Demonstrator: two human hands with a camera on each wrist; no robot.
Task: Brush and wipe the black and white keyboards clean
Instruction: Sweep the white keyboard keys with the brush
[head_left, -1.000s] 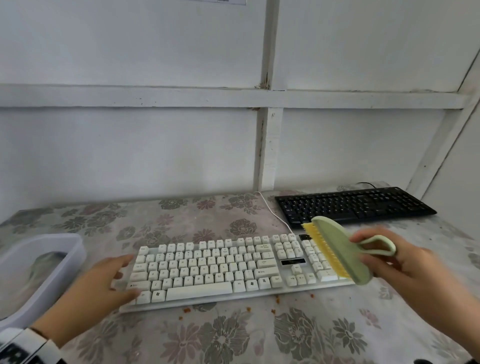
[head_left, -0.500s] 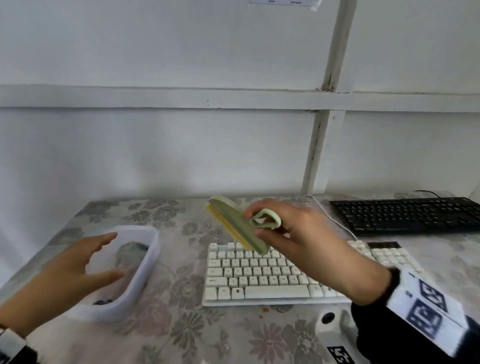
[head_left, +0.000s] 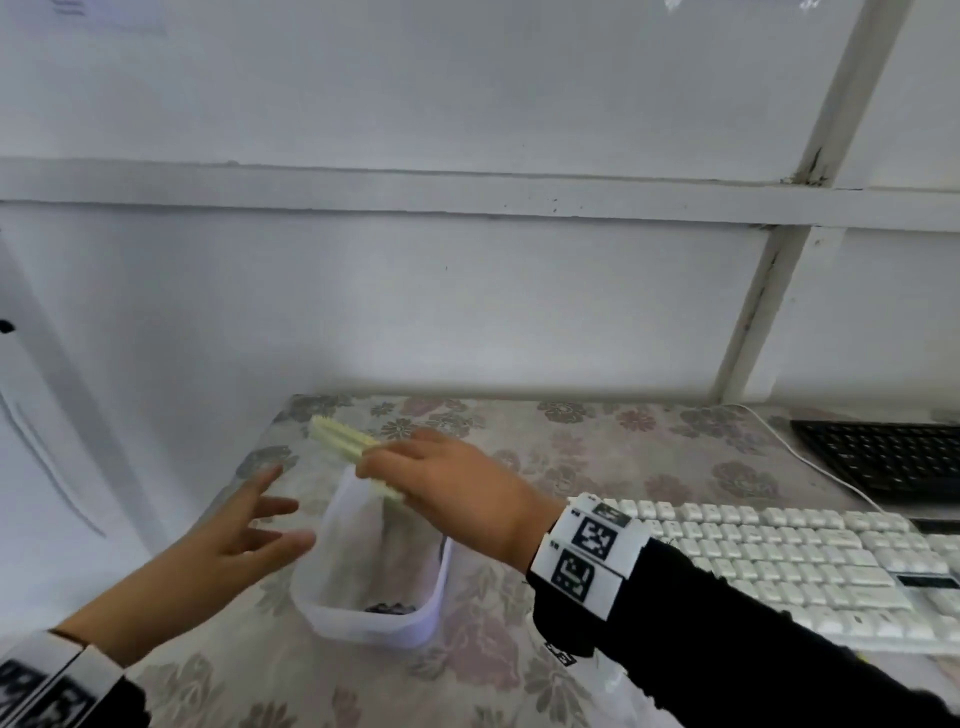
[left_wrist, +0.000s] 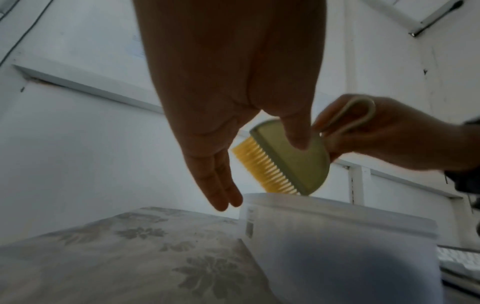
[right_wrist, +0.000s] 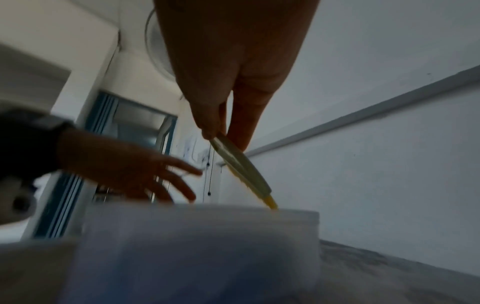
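right hand (head_left: 457, 499) grips the brush (left_wrist: 291, 160) above the tub (head_left: 374, 623) now, off the white keyboard (head_left: 789, 561); left hand (head_left: 244, 535) spread loose beside it.

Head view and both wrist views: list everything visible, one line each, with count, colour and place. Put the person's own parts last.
Brush: one, pale green back with yellow bristles, held tilted above the tub, bristle corner at its rim.
Tub: one, translucent white, on the table's left part, something dark at its bottom.
White keyboard: one, white, right of the tub, near edge of the table.
Black keyboard: one, black, far right, behind the white one.
Cable: one, white, running between the keyboards.
Tablecloth: one, grey-pink floral, covering the table.
Left hand: one, fingers spread, beside the tub.
Right hand: one, gripping the brush handle; black sleeve, marker wristband.
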